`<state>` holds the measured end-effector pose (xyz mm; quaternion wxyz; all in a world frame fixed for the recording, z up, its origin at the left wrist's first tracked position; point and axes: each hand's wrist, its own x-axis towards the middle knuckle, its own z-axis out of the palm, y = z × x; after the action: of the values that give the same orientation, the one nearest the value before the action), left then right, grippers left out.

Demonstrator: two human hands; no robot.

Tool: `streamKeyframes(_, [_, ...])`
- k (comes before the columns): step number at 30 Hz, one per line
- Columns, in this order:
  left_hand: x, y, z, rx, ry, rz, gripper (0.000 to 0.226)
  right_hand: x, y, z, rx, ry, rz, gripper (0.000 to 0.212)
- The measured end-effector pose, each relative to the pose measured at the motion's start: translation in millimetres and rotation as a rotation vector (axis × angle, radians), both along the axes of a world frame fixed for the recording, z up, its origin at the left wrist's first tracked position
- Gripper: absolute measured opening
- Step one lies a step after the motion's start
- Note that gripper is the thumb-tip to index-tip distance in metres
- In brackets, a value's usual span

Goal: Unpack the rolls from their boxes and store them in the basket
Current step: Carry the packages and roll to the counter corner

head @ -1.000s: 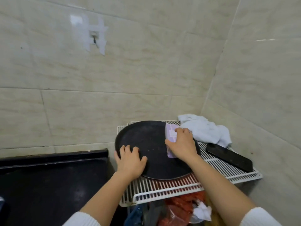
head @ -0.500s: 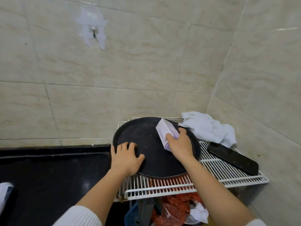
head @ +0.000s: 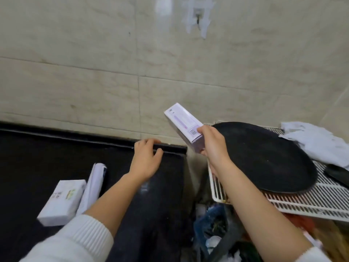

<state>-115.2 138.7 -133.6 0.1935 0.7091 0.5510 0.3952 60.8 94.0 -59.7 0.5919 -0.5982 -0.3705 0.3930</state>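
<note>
My right hand (head: 214,143) grips a long lilac box (head: 184,126) by its lower end and holds it tilted in the air, between the black counter and the wire rack. My left hand (head: 146,159) hovers over the far edge of the black counter (head: 37,157), fingers spread, holding nothing. On the counter at the left lie a white box with green print (head: 63,200) and, beside it, a white roll (head: 93,186) with a dark end. No basket is in view.
A round black tray (head: 268,159) rests on a white wire rack (head: 309,203) at the right. A crumpled white cloth (head: 317,142) and a dark flat object (head: 338,175) lie on the rack's far side. Bags and clutter (head: 213,229) fill the gap below. A tiled wall stands behind.
My right hand has lifted the lilac box off the black tray and carried it left. My left hand left the tray's rim for the counter. The view swung left, revealing the white box and roll.
</note>
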Motion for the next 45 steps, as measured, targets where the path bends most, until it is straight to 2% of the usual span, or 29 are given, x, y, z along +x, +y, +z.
streamKeyframes(5, [-143.7,-16.5,-47.1,0.047,-0.013,0.221,0.028,-116.1,16.1,-75.4,-0.17,0.074,0.071,0.013])
streamKeyframes(9, [-260.7,-44.5,-107.7,-0.03,-0.003,0.397,0.03,-186.1,10.1,-148.1,-0.323,0.039,-0.022,0.032])
streamKeyframes(12, [-317.2,-60.3,-153.6,-0.261,0.072,0.442,0.038,-220.4,-5.2,-183.0,-0.377,-0.089,-0.079,0.05])
streamKeyframes(15, [-340.7,-70.6,-189.1,-0.497,0.148,0.409,0.052,-245.8,-22.7,-206.0,-0.397,-0.309,-0.082,0.054])
streamKeyframes(17, [-346.3,-74.7,-208.4,-0.568,0.235,0.363,0.058,-259.0,-33.6,-219.7,-0.384,-0.435,-0.044,0.057])
streamKeyframes(20, [-348.7,-81.4,-228.1,-0.553,0.395,0.318,0.063,-269.9,-46.5,-239.0,-0.375,-0.625,0.032,0.061])
streamKeyframes(23, [-352.9,-86.1,-234.0,-0.529,0.47,0.292,0.067,-272.6,-52.9,-247.7,-0.394,-0.702,0.062,0.062])
streamKeyframes(27, [-359.7,-84.2,-224.0,-0.602,0.504,0.253,0.067,-275.6,-43.5,-240.0,-0.432,-0.87,0.009,0.059])
streamKeyframes(29, [-357.1,-75.3,-213.6,-0.653,0.413,0.302,0.061,-281.1,-32.1,-228.8,-0.378,-0.925,-0.011,0.059])
streamKeyframes(32, [-348.4,-51.2,-184.7,-0.724,-0.038,0.511,0.052,-294.5,-11.3,-210.7,-0.257,-0.917,0.089,0.056])
streamKeyframes(33, [-345.1,-42.3,-175.1,-0.706,-0.163,0.53,0.052,-301.4,-4.7,-206.7,-0.25,-0.888,0.152,0.055])
streamKeyframes(34, [-339.9,-34.5,-166.0,-0.674,-0.214,0.498,0.052,-308.8,1.3,-204.3,-0.277,-0.857,0.219,0.055])
streamKeyframes(36, [-325.4,-21.2,-150.4,-0.613,-0.193,0.363,0.051,-322.3,12.5,-209.0,-0.399,-0.849,0.32,0.054])
streamKeyframes(39, [-301.5,-8.4,-144.5,-0.653,-0.018,0.218,0.047,-332.3,26.0,-226.6,-0.595,-0.847,0.359,0.056])
streamKeyframes(41, [-295.4,-6.9,-149.6,-0.698,0.047,0.199,0.051,-331.6,31.5,-236.9,-0.668,-0.743,0.384,0.056])
streamKeyframes(45, [-299.4,-7.1,-161.0,-0.756,0.059,0.185,0.069,-325.5,38.6,-248.8,-0.705,-0.525,0.425,0.05])
